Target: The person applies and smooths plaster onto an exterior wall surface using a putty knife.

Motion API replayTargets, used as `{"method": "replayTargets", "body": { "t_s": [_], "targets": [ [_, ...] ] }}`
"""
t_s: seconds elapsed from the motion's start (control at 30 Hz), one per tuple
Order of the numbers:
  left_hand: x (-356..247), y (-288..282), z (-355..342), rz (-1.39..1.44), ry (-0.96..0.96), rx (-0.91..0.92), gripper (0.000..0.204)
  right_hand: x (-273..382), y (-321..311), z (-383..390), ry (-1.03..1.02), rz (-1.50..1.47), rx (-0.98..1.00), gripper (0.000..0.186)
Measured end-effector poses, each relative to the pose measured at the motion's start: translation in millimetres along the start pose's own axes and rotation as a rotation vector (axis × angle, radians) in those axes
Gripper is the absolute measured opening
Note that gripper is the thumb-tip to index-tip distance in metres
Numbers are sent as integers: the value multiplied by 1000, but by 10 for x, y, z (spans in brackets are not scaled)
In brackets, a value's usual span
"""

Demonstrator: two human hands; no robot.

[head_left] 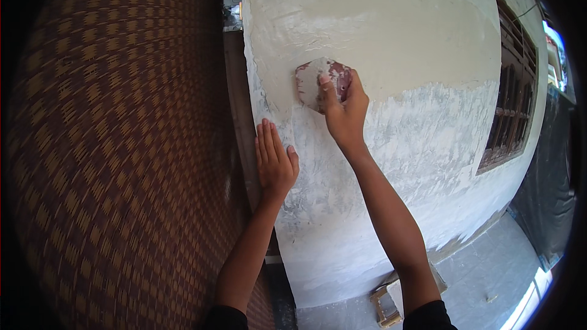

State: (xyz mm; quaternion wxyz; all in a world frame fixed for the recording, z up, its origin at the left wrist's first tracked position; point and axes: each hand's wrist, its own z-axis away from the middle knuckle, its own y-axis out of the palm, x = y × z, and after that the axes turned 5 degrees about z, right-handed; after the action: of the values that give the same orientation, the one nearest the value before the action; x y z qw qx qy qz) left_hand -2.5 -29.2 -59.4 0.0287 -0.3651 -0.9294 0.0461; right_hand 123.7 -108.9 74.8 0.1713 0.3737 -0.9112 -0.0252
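Note:
My right hand [348, 115] grips a reddish-brown hand float [309, 85] smeared with pale plaster, its thumb laid across the back. The tool is against the wall [416, 140], close to the wall's left edge. Around and above it spreads a smooth beige coat of plaster [397, 30], which looks damp. Lower down, the surface is patchy white and grey. My left hand [276, 164] rests flat by the wall's left edge, below the float, fingers stretched upward and holding nothing. The float's working face is hidden.
A brown woven panel [122, 122] fills the left side, with a narrow gap beside the wall. At the right is a window with a dark wooden frame [506, 110]. A box-like object [385, 308] stands on the grey floor [483, 278]; a dark sheet [544, 177] hangs far right.

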Motion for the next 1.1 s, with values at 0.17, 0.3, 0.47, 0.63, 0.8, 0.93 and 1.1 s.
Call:
{"method": "replayTargets", "body": {
  "t_s": [0.17,0.3,0.47,0.63,0.8,0.93,1.1],
  "targets": [
    [16,21,16,17,13,-13,62,-68,170,-150,-127,248,126,28],
    [-10,-21,7,-34,-4,0,64,-45,-316,-527,172,24,-275,19],
    [3,-17,9,-13,4,-5,63,191,-14,-263,-124,71,146,24],
    [27,-42,16,2,5,3,63,-85,3,-605,-55,220,81,25],
    [-12,-6,11,-32,-11,-1,62,72,-195,-739,79,-106,-124,23],
    [27,-3,19,-5,-3,0,62,222,237,-438,-255,239,183,28],
    [16,-31,15,-26,-15,5,61,67,-125,-790,229,44,-196,26]
  ]
}}
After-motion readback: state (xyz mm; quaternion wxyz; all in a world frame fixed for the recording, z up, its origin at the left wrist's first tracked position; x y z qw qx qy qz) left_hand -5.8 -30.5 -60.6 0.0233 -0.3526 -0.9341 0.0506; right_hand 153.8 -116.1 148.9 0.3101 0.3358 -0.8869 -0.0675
